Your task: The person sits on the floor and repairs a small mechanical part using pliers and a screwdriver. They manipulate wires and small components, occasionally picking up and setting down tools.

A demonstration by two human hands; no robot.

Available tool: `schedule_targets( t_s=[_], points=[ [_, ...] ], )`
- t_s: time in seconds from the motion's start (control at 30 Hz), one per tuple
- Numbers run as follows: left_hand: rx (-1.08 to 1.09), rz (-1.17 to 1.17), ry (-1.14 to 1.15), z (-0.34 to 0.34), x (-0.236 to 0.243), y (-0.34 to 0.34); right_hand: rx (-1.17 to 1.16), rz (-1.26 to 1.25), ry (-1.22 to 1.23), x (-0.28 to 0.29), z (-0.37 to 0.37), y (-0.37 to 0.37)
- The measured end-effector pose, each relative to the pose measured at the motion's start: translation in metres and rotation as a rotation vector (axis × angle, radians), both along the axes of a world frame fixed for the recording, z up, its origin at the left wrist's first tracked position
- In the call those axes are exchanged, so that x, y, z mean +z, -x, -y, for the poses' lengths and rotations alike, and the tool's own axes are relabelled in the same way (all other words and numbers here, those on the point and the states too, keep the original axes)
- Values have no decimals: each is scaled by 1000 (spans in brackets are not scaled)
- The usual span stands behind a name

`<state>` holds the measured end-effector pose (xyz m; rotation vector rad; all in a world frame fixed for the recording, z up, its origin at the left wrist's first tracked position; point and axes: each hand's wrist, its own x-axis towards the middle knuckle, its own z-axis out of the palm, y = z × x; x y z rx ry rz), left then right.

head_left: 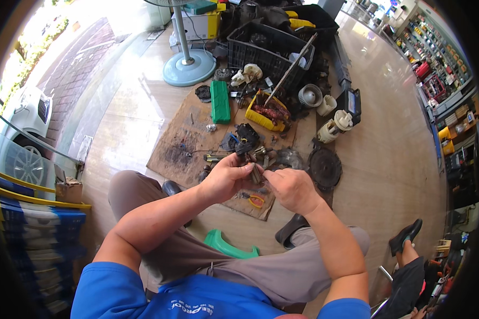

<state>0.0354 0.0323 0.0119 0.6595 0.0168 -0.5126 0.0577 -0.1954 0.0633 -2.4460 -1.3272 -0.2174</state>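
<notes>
My left hand (226,179) is closed around a small cylindrical metal part (256,175) with a dark upper piece, held above the cardboard between my knees. My right hand (294,190) comes in from the right with thumb and forefinger pinched against the part's side. What lies between those right fingertips is too small to make out. Just below the hands, pliers with yellow and red handles (256,201) lie on the cardboard (167,143). Beyond my left fingers sits a black part with wires (246,134), among several loose metal pieces.
A green case (220,103) and a yellow container of dark greasy parts (266,118) lie farther off. Behind stand a black crate (250,56) and a fan base (191,69). A white pump-like unit (335,127) and black disc (324,167) are right. Another person's shoe (405,236) shows lower right.
</notes>
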Motion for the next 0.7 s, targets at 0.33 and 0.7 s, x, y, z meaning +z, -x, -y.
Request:
schedule_targets(
  t_s=[0.33, 0.7],
  points=[
    [-28, 117, 103, -7, 2, 1, -126, 82, -163, 10, -10, 11],
    [-43, 111, 119, -2, 17, -2, -121, 55, -240, 17, -6, 19]
  ],
)
